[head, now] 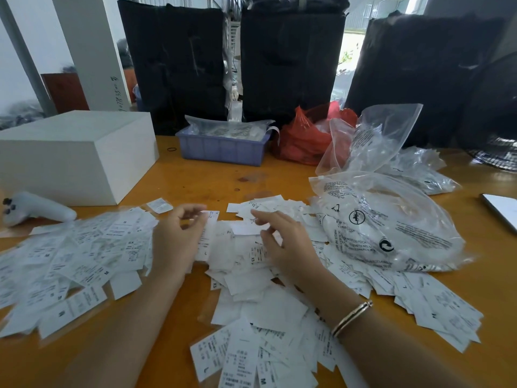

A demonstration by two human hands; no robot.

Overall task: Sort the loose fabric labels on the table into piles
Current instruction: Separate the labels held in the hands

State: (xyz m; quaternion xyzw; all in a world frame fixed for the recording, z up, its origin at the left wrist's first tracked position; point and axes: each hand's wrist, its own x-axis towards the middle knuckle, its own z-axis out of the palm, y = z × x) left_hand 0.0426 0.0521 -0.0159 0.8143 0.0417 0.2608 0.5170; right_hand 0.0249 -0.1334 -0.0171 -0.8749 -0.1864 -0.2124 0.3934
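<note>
Most print on the white fabric labels [246, 281] is too small or blurred to read; only a few size marks such as M and XS come through. They lie spread over the yellow table [195, 175] in loose overlapping heaps: one left of the hands, one under and in front of them, one running right, where its far edge slips beneath a crumpled clear plastic bag [391, 228] and is lost to view. The left hand [179, 236] has its fingers curled round a long label strip [208, 236], holding it at the heap's middle; the fingertips are motion-blurred. The right hand [282, 239], just beside it, hovers over the heap with fingers spread and loosely bent, holding nothing; a bracelet [352, 317] sits on its wrist. Left of the heap a white controller [36, 210] is cut by the frame edge, with a white box [75, 155] behind it. Beyond the heap bare tabletop runs to a blue tray [221, 148], a red bag [305, 135] and dark bundles [291, 60]. A flat grey object [500, 210] at the right edge is only partly shown.
</note>
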